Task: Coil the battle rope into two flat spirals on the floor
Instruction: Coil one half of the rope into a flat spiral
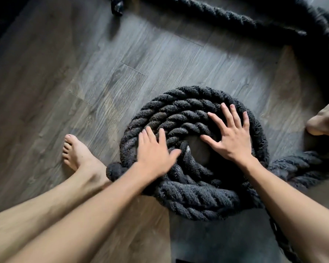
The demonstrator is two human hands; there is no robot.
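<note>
head view, left hand: left hand [153, 151] reaching in from 7 o'clock, palm down, flat on the spiral's 9 o'clock side. Fingers loosely together, pointing to about 11 o'clock, thumb stuck out toward the middle. Pressing, not gripping anything. Bit motion-blurred.

head view, right hand: right hand [230, 134] coming in from 5 o'clock, palm down on the 2 o'clock side of the spiral. Fingers [226, 112] spread wide and fanned from 10 to 12 o'clock, thumb aimed at the centre gap. Also just resting flat, nothing clasped.

rope spot: battle rope [188, 118] coiled flat on the wood floor [68, 76], a bit right of centre and low in frame, between the two bare feet: left foot [75, 150] at 9 o'clock just beside the coil, right foot [325, 120] at 3 o'clock, apart from it.

rope shape: roughly three or four turns, round, small bare patch of floor in the middle with the rope end [184, 148] tucked there.

rope direction: loose tail leaving the coil at 4 o'clock, swinging up the right edge to 1 o'clock, then running leftward along the top toward 12 o'clock. Long axis of that top stretch: diagonal, upper left to lower right.

other bit: taped rope end [117, 5] at 11 o'clock, top edge, well apart from the coil.
</note>
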